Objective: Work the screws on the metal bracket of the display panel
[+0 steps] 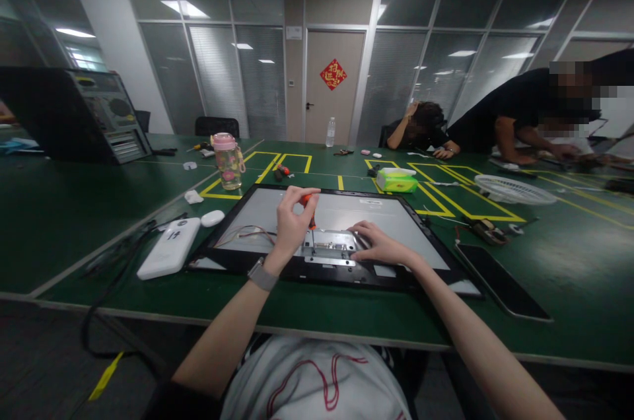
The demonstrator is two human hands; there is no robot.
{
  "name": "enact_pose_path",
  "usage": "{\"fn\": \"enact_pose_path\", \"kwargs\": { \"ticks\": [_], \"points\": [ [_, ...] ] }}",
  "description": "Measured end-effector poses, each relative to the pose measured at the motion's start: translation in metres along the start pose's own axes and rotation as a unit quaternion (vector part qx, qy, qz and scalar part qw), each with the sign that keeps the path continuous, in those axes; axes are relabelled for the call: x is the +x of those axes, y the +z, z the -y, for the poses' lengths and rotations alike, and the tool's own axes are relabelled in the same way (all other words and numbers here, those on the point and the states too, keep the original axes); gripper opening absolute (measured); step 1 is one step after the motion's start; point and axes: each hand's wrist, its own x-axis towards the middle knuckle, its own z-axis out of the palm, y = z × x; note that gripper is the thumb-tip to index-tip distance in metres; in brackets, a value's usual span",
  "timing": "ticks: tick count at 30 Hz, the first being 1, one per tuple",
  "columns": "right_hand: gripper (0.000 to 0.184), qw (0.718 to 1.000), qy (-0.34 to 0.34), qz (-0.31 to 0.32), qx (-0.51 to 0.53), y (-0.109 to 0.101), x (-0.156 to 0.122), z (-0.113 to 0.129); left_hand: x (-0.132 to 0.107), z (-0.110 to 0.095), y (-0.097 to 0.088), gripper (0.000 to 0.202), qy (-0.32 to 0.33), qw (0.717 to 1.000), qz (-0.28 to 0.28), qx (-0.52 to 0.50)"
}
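A monitor panel (347, 212) lies face down on the green table, with a metal bracket (327, 249) at its near edge and thin wires at its left. My left hand (293, 218) is closed around an orange-handled screwdriver (308, 203), held upright over the bracket. Beside it, my right hand (379, 245) rests on the bracket's right end, fingers curled and pressed to the metal.
A white power bank (170, 247) and a white case (212, 218) lie left of the panel. A pink bottle (228, 160), a green tissue pack (396, 180), a fan grille (518, 189) and a dark phone (500, 281) sit around. A computer case (79, 115) stands far left. Two people lean at the far right.
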Motion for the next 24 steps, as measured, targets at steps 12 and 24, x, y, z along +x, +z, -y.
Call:
{"fn": "enact_pose_path", "kwargs": {
  "ticks": [12,24],
  "points": [
    [0.072,1.000,0.001,0.003,0.001,0.0001,-0.0003,-0.0001,0.0002,0.0027,0.0021,0.024,-0.049,0.996,0.026,-0.072],
    [0.072,1.000,0.003,0.000,0.005,0.0005,0.0002,-0.0012,0.0042,0.0042,0.0025,0.029,-0.107,0.985,0.041,-0.132]
  ]
}}
